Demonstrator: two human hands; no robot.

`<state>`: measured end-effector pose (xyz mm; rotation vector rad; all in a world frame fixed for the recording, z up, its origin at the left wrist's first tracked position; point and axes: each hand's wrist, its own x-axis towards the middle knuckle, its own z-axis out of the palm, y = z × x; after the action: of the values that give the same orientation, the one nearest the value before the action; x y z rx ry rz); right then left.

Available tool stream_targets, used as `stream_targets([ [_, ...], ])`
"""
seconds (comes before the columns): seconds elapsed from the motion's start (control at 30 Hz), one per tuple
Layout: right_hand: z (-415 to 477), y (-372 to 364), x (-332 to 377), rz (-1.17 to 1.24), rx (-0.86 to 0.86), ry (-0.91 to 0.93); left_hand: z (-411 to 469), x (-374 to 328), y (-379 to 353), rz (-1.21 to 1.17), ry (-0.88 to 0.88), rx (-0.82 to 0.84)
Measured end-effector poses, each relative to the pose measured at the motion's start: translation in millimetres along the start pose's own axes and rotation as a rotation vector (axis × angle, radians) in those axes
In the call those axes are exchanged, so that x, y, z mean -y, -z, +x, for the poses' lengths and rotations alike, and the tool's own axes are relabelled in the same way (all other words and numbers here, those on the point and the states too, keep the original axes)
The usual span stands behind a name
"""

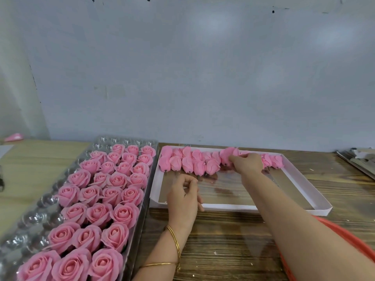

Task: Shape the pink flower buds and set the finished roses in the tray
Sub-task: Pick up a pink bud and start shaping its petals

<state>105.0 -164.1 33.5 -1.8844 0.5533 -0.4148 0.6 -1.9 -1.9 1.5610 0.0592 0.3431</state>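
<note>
Open pink roses [117, 180] fill most of the clear plastic tray [97, 142], but closed pink buds [190, 163] wait in the flat white box [304, 179], where the right hand [248, 163] pinches one and I cannot tell what the curled left hand [185, 191] holds.

Rose tray [34, 218] cropped at btm/left edges; right hand [248, 163] hides part of bud row [190, 162]. Pink item [13, 136] far left too blurred to ID.

Two forearms, bare as far as they show. The left forearm [162, 252] wears two thin, plain gold bangles [175, 240]: one at the wrist, the other further up the arm.
</note>
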Motion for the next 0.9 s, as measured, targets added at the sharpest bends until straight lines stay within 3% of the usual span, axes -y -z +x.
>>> stream_targets([
  [0.33,-107.3,10.8,-8.2,0.408,0.341,0.004,-0.7,-8.1,-3.2,-0.391,0.094,0.147],
  [0.5,-121.7,20.8,-20.7,0.589,0.409,0.032,0.4,-10.9,-1.1,-0.270,0.091,0.279],
  [0.63,-124.4,21.6,-20.7,0.625,0.560,0.069,-1.1,-14.5,1.4,-0.275,0.067,0.374],
  [0.77,-129.2,23.3,-17.5,0.698,0.826,0.035,-2.5,-14.7,2.5,-0.341,0.124,0.373],
  [0.9,-126.9,26.2,-20.1,0.705,0.935,-0.007,-3.5,-14.8,4.0,-0.357,0.132,0.346],
])
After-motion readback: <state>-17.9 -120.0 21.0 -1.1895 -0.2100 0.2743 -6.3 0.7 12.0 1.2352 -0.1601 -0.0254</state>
